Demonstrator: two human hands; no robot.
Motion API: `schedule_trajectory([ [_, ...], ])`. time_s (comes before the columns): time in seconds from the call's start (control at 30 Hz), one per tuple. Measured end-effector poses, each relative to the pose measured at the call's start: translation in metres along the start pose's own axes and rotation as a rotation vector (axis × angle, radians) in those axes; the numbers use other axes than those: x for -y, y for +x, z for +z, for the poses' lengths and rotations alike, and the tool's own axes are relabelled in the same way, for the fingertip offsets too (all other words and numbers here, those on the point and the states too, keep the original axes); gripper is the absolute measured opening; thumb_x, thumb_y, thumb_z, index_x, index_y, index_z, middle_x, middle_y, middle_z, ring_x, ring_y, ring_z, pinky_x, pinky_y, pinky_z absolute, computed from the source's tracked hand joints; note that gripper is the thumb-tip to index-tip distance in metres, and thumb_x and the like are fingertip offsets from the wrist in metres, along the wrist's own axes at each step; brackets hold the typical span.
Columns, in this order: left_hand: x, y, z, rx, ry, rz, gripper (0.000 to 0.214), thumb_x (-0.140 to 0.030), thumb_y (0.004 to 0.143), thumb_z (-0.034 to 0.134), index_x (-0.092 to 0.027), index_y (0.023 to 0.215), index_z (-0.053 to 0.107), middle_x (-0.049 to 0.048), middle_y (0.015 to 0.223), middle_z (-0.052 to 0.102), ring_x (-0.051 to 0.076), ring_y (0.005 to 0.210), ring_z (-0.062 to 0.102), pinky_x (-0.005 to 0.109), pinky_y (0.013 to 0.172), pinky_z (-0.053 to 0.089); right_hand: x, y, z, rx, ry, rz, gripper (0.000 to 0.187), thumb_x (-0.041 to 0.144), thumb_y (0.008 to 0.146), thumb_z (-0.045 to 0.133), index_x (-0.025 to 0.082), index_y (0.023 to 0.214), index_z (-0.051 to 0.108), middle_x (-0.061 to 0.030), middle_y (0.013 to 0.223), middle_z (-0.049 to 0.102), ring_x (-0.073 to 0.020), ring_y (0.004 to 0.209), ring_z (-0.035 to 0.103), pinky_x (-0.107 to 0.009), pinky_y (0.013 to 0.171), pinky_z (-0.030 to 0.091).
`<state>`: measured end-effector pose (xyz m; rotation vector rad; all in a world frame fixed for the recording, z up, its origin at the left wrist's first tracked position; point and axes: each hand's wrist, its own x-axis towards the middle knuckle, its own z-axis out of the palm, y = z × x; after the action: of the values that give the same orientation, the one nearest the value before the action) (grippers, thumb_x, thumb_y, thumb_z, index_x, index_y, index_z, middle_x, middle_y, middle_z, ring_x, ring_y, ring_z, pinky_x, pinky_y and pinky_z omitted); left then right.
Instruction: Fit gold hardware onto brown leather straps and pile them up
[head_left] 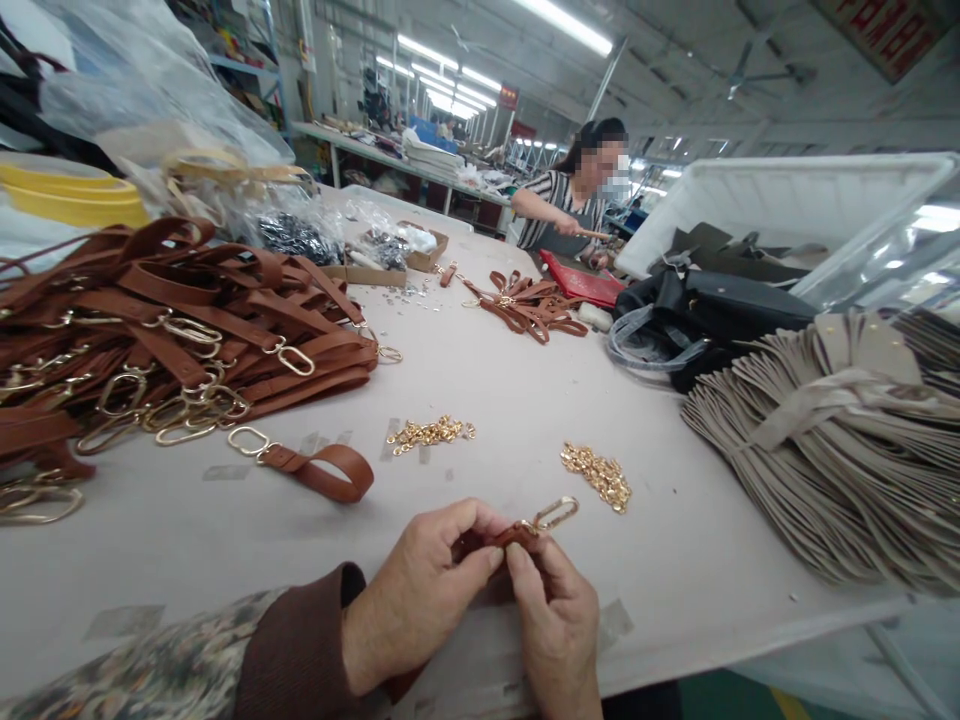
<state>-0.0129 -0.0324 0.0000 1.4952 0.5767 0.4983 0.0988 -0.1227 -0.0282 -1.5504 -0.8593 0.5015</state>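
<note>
Near the table's front edge, my left hand [431, 575] and my right hand [553, 610] pinch a brown leather strap [517, 537] between thumbs and fingers. A gold oval ring [557, 513] sticks out from the strap's end, above my right fingers. Most of the strap is hidden by my hands. Just beyond them lie a pile of small gold fittings [431, 432] and, to the right, a second gold pile [600, 476]. A looped brown wrist strap [330, 472] with its own gold ring rests on the table to the left of my hands.
A big heap of brown straps with gold rings [247, 320] covers the left side. Bundled grey-beige pieces [832, 440], black bags [727, 305] and a white bin [795, 195] stand on the right. Across the table [495, 390], a person [566, 195] works beside more brown straps [525, 305].
</note>
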Motion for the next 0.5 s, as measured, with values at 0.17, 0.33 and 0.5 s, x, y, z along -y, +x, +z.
schedule_trajectory([
  [0.17, -0.001, -0.005, 0.004, 0.018, 0.035, 0.041, 0.006, -0.018, 0.084, 0.056, -0.017, 0.084, 0.061, -0.0003, 0.077, 0.065, 0.013, 0.072, 0.059, 0.024, 0.068, 0.047, 0.003, -0.003, -0.001, -0.062, -0.093, -0.051, 0.022, 0.034, 0.082, 0.059, 0.017, 0.074, 0.070, -0.0012, 0.067, 0.069, -0.0150, 0.061, 0.065, -0.020, 0.058, 0.053],
  [0.33, -0.002, -0.005, 0.003, -0.014, 0.248, 0.167, 0.012, -0.014, 0.082, 0.056, -0.018, 0.093, 0.059, 0.0021, 0.086, 0.066, 0.015, 0.079, 0.061, 0.027, 0.076, 0.049, -0.011, -0.005, -0.017, -0.157, -0.023, -0.017, 0.027, 0.041, 0.081, 0.060, 0.015, 0.077, 0.069, -0.0044, 0.068, 0.070, -0.0181, 0.061, 0.065, -0.026, 0.057, 0.054],
  [0.5, -0.014, -0.025, -0.026, -0.094, 0.317, 0.257, 0.009, -0.018, 0.085, 0.057, -0.019, 0.090, 0.064, 0.0036, 0.084, 0.066, 0.016, 0.077, 0.060, 0.029, 0.076, 0.048, -0.016, -0.017, -0.090, -0.558, 0.019, 0.045, 0.025, 0.040, 0.073, 0.069, 0.017, 0.084, 0.069, -0.0101, 0.084, 0.073, -0.0249, 0.075, 0.068, -0.033, 0.064, 0.054],
])
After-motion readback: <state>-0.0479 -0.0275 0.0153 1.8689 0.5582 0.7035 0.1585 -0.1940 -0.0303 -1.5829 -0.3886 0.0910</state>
